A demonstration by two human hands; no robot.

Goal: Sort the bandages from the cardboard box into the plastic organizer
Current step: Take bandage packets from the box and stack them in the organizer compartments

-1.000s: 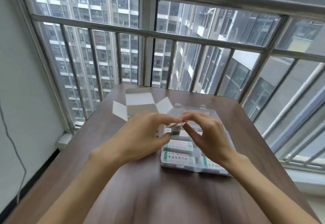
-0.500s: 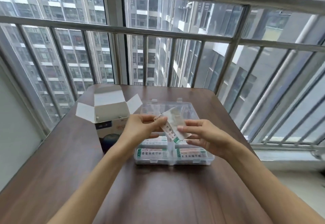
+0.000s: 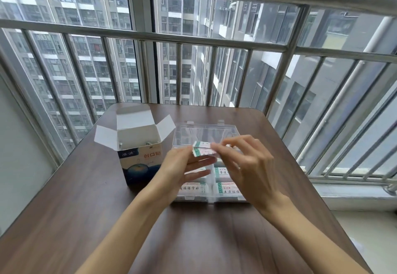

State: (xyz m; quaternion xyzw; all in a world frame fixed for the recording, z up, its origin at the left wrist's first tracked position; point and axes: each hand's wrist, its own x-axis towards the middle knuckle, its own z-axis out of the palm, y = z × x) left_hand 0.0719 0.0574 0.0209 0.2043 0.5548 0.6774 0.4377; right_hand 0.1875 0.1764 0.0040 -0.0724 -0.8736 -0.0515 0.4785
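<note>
Fingers of the left hand (image 3: 182,166) and right hand (image 3: 247,166) pinch two bandages (image 3: 203,148) between them, above the organizer (image 3: 206,130). The cardboard box (image 3: 139,162), just left, reads "创口贴".

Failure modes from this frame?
1. Both hands, left hand and right hand, pinch two bandages above the plastic organizer; a loose grip could drop them into the wrong compartment.
2. The cardboard box stands open right beside the left wrist; a sideways move might knock it over.
</note>
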